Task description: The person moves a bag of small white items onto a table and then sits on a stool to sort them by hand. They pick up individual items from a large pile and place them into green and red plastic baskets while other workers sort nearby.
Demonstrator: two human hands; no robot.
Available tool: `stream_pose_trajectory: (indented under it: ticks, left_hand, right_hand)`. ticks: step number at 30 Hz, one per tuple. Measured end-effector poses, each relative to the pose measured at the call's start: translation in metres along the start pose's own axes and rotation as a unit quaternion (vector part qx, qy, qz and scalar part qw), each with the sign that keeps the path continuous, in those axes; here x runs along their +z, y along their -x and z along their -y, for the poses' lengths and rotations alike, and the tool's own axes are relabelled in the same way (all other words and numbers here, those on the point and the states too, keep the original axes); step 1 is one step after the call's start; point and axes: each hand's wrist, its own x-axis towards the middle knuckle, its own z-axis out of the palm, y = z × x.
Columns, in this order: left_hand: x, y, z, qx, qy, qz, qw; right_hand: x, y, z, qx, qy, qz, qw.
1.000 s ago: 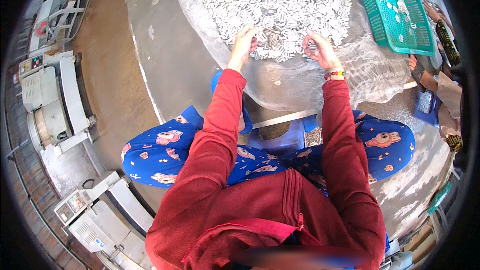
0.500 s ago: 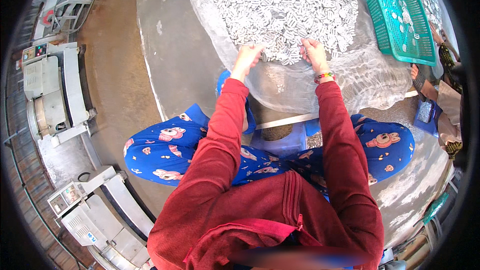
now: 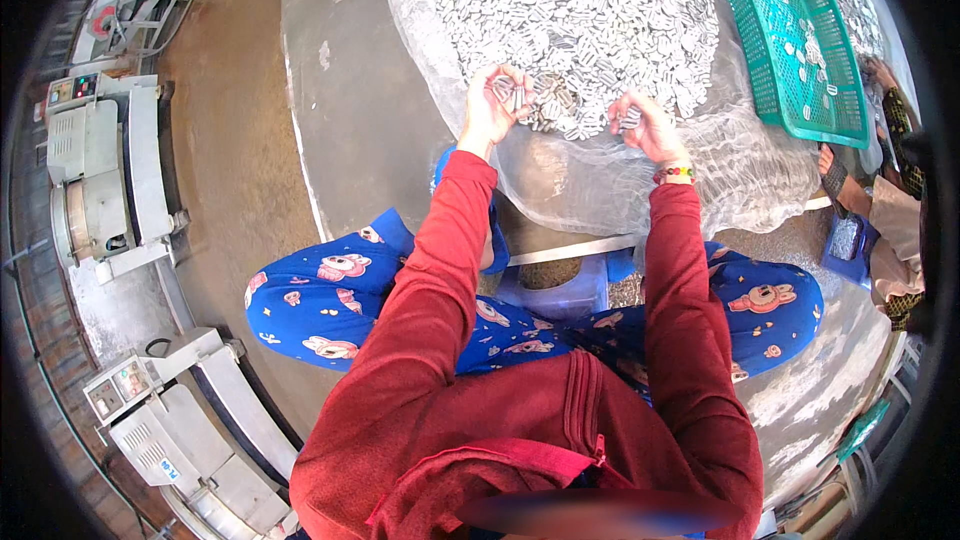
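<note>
A wide heap of small silvery, striped or slotted metal pieces (image 3: 580, 10) lies on a sheet of clear plastic (image 3: 545, 180). At the heap's near left edge my left hand (image 3: 489, 110) is turned partly palm up, its fingers curled round several of the pieces (image 3: 508, 91). My right hand (image 3: 652, 127), with a beaded bracelet at the wrist, is at the near right edge. Its fingers are closed on a few similar pieces (image 3: 629, 118). Between the hands, some pieces (image 3: 550, 105) at the heap's edge look brownish.
A green plastic basket (image 3: 800, 132) with a few pieces in it stands right of the heap. Beyond it are another person's hands (image 3: 880, 72) and more pieces. A blue stool (image 3: 560, 295) is between my knees. Grey machines (image 3: 85, 165) line the left side.
My left hand has turned up and now shows pieces in its fingers. The right hand has drawn slightly right and nearer, with pieces now visible in it.
</note>
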Motion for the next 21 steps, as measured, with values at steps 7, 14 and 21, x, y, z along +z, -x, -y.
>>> stream_pose_trajectory:
  ticks: [7, 14, 21]
  left_hand:
    - [-0.005, -0.024, 0.050, 0.049, -0.668, -0.123, 0.733]
    - [0.000, -0.023, 0.052, 0.033, -0.679, -0.106, 0.726]
    - [0.027, 0.003, 0.010, -0.005, -0.008, 0.040, 0.999]
  right_hand:
    - [0.019, -0.026, -0.073, -0.033, 0.614, -0.256, 0.746]
    - [0.018, -0.027, -0.069, -0.025, 0.448, -0.235, 0.862]
    - [0.000, -0.006, -0.027, -0.127, -0.240, 0.028, 0.962]
